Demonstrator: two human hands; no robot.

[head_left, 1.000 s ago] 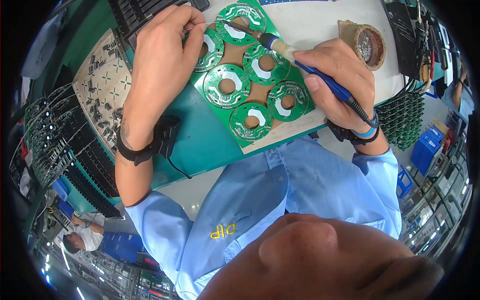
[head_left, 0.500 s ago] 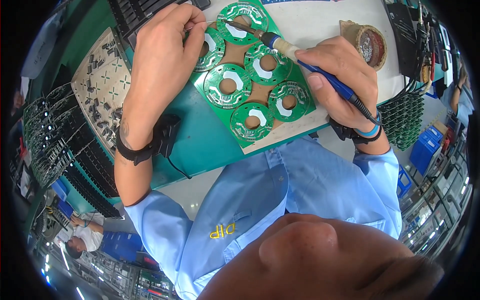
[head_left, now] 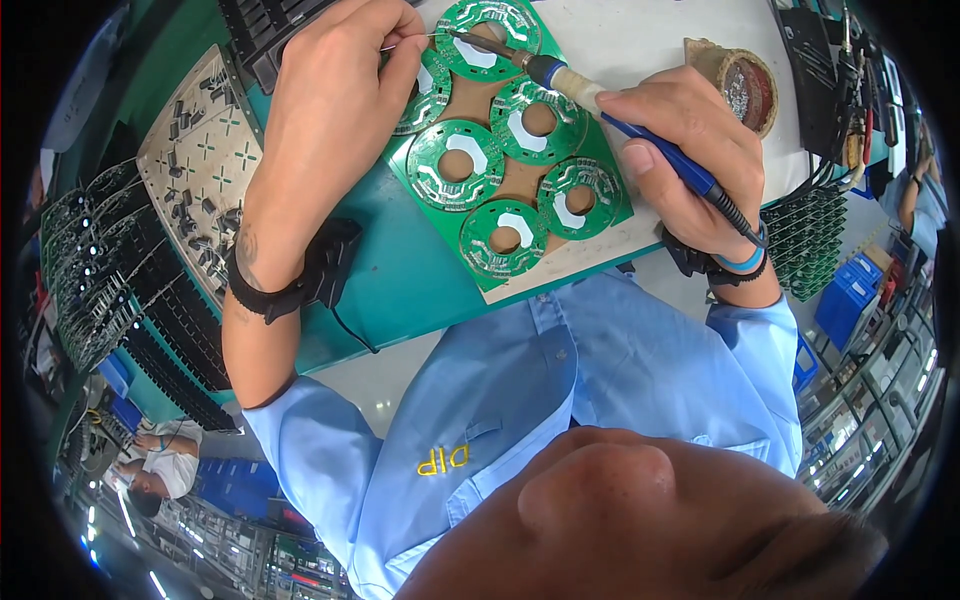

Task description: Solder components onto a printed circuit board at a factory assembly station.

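Observation:
A green circuit board panel [head_left: 619, 190] with several ring-shaped boards lies on the bench in front of me. My right hand [head_left: 690, 150] grips a blue-handled soldering iron [head_left: 650, 152]. Its dark tip points left over the farthest ring [head_left: 515, 68], close to that ring's left side. Between thumb and fingers my left hand [head_left: 345, 105] pinches a thin solder wire [head_left: 418, 38], whose end reaches toward the iron's tip. Whether wire and tip touch is too small to tell. The left hand covers part of the ring at the panel's left edge.
A round tub [head_left: 745, 92] with silvery bits stands right of the panel. To the left lies a tilted board [head_left: 215, 155] with small black components, beside dark racks [head_left: 160, 310] of boards. Stacked green boards [head_left: 808, 240] stand at the far right. A co-worker [head_left: 170, 460] sits at lower left.
My right hand and the iron have shifted slightly right, the tip staying over the farthest ring. My left hand has moved a little with the wire still pinched.

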